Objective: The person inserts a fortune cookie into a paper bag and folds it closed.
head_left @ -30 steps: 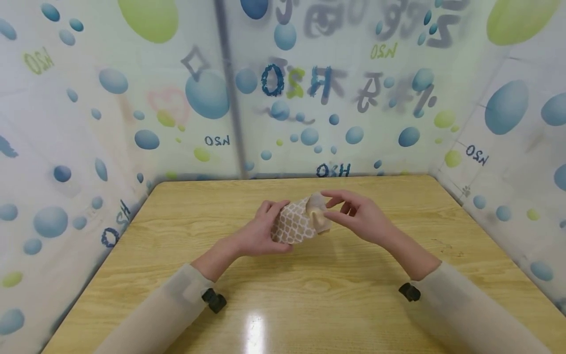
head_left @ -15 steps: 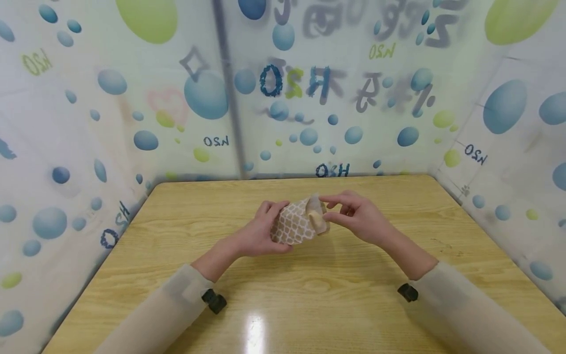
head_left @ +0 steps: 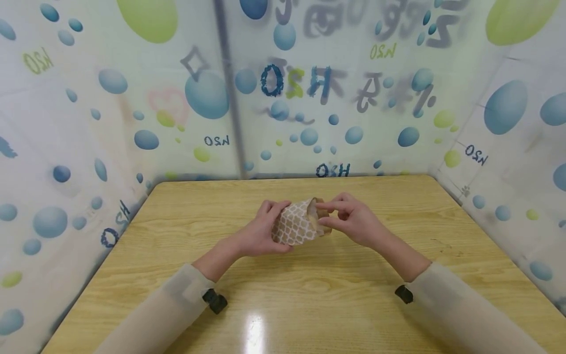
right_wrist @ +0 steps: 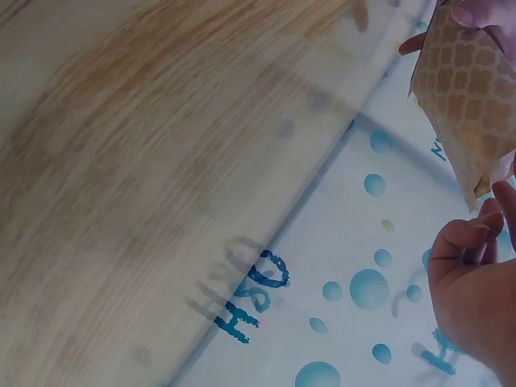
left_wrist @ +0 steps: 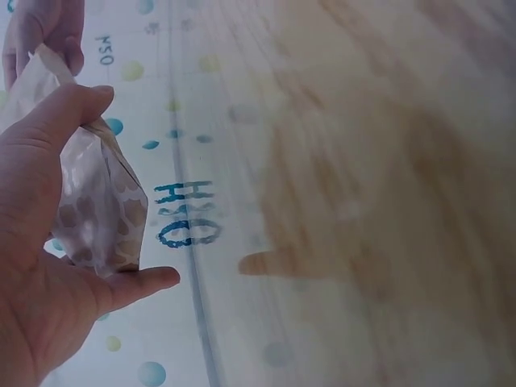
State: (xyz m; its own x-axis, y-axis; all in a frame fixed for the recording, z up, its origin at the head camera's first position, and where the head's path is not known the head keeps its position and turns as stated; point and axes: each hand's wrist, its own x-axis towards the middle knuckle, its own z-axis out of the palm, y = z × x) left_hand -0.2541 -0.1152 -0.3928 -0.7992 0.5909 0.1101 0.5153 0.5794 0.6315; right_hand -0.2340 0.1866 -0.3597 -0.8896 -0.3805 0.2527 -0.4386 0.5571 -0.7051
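Observation:
A small tan paper bag (head_left: 294, 223) with a white lattice pattern is held tilted above the table in the head view. My left hand (head_left: 261, 233) grips its closed end from the left, as the left wrist view also shows with the bag (left_wrist: 121, 210) between thumb and fingers. Its mouth faces right and gapes a little, showing a pale inside. There my right hand (head_left: 355, 221) touches the mouth's edge with index finger and thumb, which stand apart. In the right wrist view the other fingers of the right hand (right_wrist: 476, 282) are bent. What lies inside the bag is hidden.
A wooden table (head_left: 283, 300) lies beneath both hands, with a light glare near its front. Printed sheets (head_left: 283, 123) with blue and green dots rise behind and at both sides. Dark wrist cameras sit at both sleeves (head_left: 464, 305).
My right hand has shifted slightly left, with its index finger further into the bag's mouth. The pale flap that stood up has moved, and the mouth looks wider. The left hand is almost still.

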